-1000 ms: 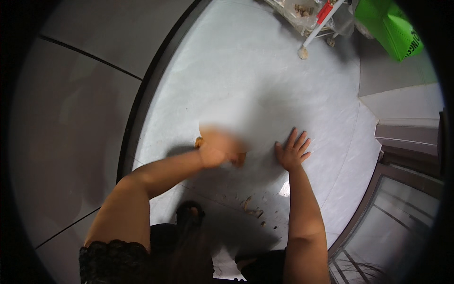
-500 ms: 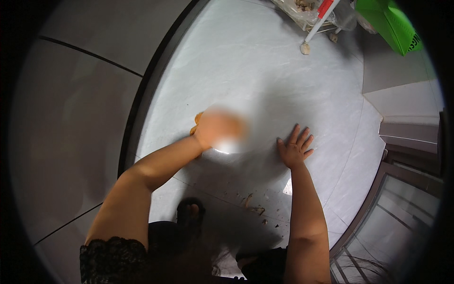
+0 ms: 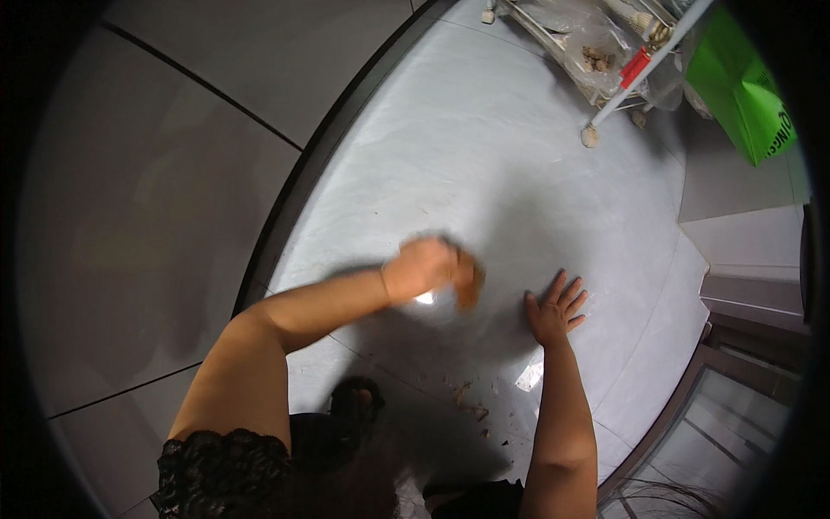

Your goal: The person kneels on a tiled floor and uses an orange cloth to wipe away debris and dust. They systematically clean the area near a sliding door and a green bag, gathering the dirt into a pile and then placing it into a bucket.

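Observation:
My left hand (image 3: 424,268) is blurred with motion and is closed around a small orange-brown thing (image 3: 468,281), maybe a sponge or brush, pressed to the pale grey floor (image 3: 484,156). My right hand (image 3: 554,309) lies flat on the floor with its fingers spread, a little to the right of the left hand. Brown crumbs (image 3: 471,402) are scattered on the floor close to my body, below both hands.
A dark curved strip (image 3: 333,143) divides the pale floor from large grey tiles (image 3: 156,173) on the left. A white wire rack (image 3: 605,52) with bags stands at the top right, beside a green bag (image 3: 735,82). A door frame (image 3: 692,406) runs along the lower right.
My left hand has swept across the floor, first up and left, then back to the right. My right hand has stayed flat in the same place.

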A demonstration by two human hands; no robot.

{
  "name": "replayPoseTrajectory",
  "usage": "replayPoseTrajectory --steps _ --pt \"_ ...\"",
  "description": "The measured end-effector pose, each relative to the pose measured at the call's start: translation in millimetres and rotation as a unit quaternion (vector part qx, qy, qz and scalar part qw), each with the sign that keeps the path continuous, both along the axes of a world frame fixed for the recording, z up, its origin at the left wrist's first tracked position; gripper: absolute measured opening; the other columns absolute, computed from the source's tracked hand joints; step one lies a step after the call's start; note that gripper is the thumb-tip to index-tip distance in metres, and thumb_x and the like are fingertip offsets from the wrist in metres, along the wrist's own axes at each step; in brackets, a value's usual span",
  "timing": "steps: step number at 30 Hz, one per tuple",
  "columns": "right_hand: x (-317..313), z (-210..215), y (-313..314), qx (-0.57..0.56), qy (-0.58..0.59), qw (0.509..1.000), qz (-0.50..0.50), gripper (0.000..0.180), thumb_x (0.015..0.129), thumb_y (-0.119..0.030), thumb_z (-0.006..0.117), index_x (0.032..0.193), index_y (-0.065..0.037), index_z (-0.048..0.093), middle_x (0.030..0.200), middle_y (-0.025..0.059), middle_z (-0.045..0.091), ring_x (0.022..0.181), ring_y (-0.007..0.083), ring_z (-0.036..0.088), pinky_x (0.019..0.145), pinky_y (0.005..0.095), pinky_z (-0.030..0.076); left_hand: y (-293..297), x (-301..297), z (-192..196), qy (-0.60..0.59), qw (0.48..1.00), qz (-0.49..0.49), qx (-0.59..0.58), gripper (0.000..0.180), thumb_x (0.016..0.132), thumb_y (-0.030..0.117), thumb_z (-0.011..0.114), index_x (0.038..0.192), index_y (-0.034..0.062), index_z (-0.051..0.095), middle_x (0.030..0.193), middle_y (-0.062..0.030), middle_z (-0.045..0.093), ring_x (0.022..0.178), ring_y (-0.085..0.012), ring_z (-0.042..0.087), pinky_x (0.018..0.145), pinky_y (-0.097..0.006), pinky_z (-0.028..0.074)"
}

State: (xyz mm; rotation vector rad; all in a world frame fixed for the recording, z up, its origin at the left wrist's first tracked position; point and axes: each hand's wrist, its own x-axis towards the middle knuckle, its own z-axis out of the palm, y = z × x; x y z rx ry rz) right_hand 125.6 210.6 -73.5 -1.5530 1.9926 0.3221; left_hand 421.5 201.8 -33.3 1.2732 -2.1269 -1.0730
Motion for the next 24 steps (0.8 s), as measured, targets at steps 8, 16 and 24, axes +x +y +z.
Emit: replayPoseTrajectory --steps 8,16,24 --pt "3.8 -2.3 1.5 0.005 -0.004 1.000 0.026 0.093 0.091 -0.057 0.050 0.156 -0.019 -0.005 0.160 0.0177 -0.017 0.146 0.0431 -0.018 0.111 0.0670 -0.004 -136.8 121.3 -25.4 -0.267 0.893 0.362 0.006 0.039 0.093 0.026 0.062 0.132 0.0272 0.060 0.120 -0.0107 0.053 0.110 -0.0327 0.046 0.097 -0.040 0.044" --pt "1.7 0.3 0.0 0.000 0.012 1.000 0.013 0.092 0.091 -0.054 0.052 0.156 -0.020 -0.003 0.161 0.0181 -0.016 0.146 0.0436 -0.017 0.111 0.0681 -0.003 -37.1 -2.9 -10.3 -0.224 0.972 0.070 0.022 0.030 0.081 0.039 0.065 0.082 0.0101 0.072 0.090 -0.0135 0.066 0.093 -0.0331 0.059 0.076 -0.046 0.053" --pt "1.3 -8.1 -2.0 -0.011 0.014 0.999 0.027 0.091 0.092 -0.052 0.053 0.156 -0.019 -0.002 0.161 0.0180 -0.015 0.146 0.0441 -0.015 0.110 0.0699 0.000 108.4 -33.5 -26.4 -0.141 0.960 -0.217 -0.110 0.023 0.084 0.021 0.061 0.101 0.0049 0.065 0.095 -0.0156 0.064 0.090 -0.0303 0.062 0.080 -0.042 0.051"
